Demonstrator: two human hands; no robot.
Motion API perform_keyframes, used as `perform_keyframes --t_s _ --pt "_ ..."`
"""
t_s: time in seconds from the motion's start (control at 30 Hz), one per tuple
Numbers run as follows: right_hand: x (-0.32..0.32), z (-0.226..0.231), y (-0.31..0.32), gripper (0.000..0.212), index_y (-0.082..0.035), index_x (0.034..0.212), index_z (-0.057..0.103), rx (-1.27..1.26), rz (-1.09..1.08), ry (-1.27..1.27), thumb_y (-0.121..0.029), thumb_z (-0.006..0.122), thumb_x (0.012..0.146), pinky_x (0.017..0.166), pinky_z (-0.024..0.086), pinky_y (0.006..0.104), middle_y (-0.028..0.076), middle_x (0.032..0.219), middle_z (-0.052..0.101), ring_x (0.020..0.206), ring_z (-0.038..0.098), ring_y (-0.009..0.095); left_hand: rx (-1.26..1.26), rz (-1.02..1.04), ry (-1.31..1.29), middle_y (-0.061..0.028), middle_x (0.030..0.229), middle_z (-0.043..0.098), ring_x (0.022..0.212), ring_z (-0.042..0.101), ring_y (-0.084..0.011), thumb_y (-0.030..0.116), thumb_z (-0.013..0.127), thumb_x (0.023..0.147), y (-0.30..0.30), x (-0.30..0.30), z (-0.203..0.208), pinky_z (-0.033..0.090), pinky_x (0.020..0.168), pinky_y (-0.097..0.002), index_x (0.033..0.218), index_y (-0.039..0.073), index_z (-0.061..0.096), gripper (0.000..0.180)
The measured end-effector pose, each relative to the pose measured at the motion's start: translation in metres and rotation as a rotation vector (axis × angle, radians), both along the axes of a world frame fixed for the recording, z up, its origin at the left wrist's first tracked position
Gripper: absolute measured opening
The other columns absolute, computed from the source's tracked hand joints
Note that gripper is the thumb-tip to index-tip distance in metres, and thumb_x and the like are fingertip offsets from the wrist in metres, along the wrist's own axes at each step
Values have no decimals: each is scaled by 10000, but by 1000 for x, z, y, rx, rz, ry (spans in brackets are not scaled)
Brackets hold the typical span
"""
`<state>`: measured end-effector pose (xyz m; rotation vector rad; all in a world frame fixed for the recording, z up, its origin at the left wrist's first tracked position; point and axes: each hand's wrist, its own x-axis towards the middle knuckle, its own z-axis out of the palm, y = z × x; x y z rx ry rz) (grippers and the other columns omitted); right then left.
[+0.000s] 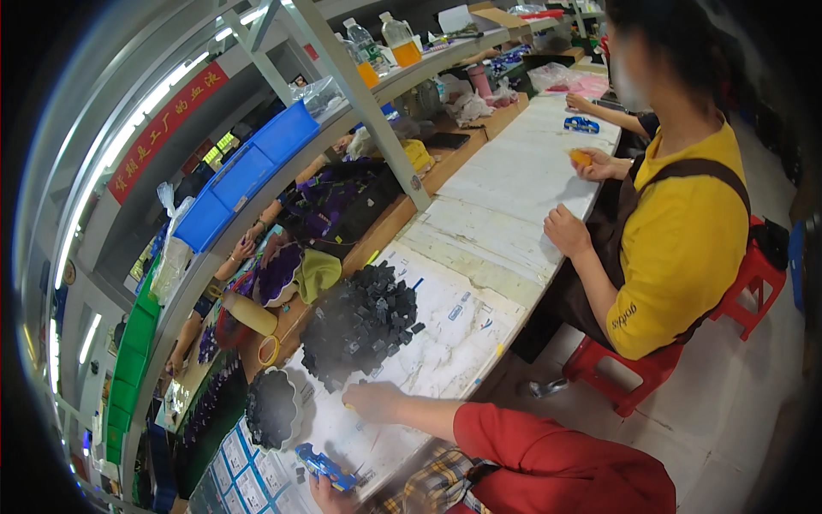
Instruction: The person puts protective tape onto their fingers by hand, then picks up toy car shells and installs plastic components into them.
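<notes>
Blue toy car: glossy plastic; black pieces: matt; tabletop: scuffed.

Single head-worn fisheye view; looks down along white worktable, near end close below.

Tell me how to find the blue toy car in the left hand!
On the long white table, find the big heap of black pieces. Below it in the picture, the left hand holds the blue toy car; the other blue one lies far up the table.
</notes>
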<state>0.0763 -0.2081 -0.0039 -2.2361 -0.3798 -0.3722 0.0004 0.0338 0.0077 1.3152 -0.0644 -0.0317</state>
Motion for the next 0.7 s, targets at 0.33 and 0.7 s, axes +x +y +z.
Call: perform_keyframes --t_s 0.33,0.7 --pt "-30 8 -9 238 -134 1033 578 106 145 204 -137 476 817 788 463 398 94 1055 601 967 579 293 43 106 15 -31 973 576 868 567 -199 342 601 816 13 13 -22 483 738 -379 1113 111 470 398" --pt "-24 11 -9 202 -108 981 577 240 144 243 -195 481 826 750 457 413 108 965 633 899 596 305 51 28 -5 -67 1044 564 920 560 -208 362 547 839 23 12 -19 477 775 -368 1208 107 454 458"
